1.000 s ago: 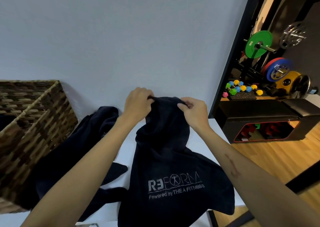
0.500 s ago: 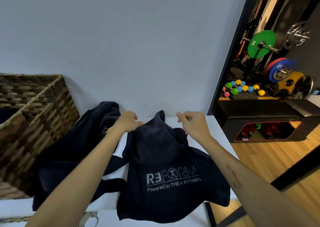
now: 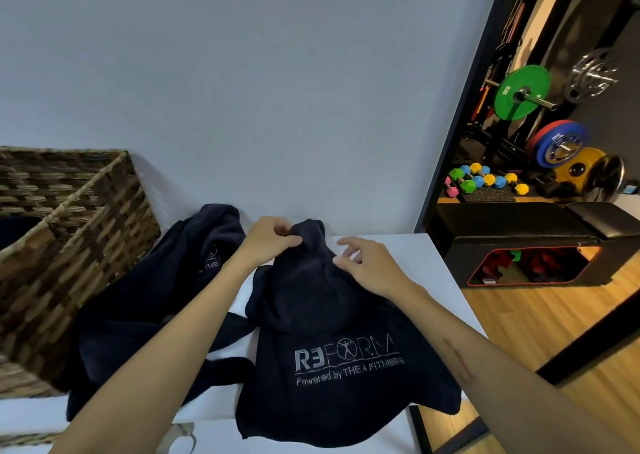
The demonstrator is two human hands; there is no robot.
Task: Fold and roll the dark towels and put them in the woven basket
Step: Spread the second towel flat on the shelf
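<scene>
Entry, head view, near to far.

At 6 o'clock, nearest us, the printed towel [image 3: 332, 356] lies crumpled on the white table [image 3: 408, 256], its lower hem hanging over the near edge. The logo faces up and reads upright to us. We judge it is laid this way so the far edge can be found and spread flat before folding; no fold is made yet.

At 7 to 9 o'clock, a second dark towel [image 3: 145, 297] lies heaped, touching the printed one and leaning against the woven basket [image 3: 86, 245]. It looks parked there to wait its turn, untouched.

The basket sits at 9 o'clock, tilted with its mouth toward us, which we take as convenient for dropping rolls in. Something dark shows inside; we cannot tell what.

At the centre, just past the logo, both hands work the raised far end of the printed towel.
- Left hand [image 3: 266, 242]: fingers curled, pinching a peak of cloth at the top and holding it lifted off the table.
- Right hand [image 3: 367, 266]: fingers [image 3: 349, 245] loosely spread and part bent, held narrow apart, palm resting on the cloth; the tips seem clear of it. It grips nothing that we can see.

At 2 to 3 o'clock, beyond the table, 1 black bench [image 3: 540, 242] and weight plates [image 3: 523, 96] stand well apart from the work.
</scene>
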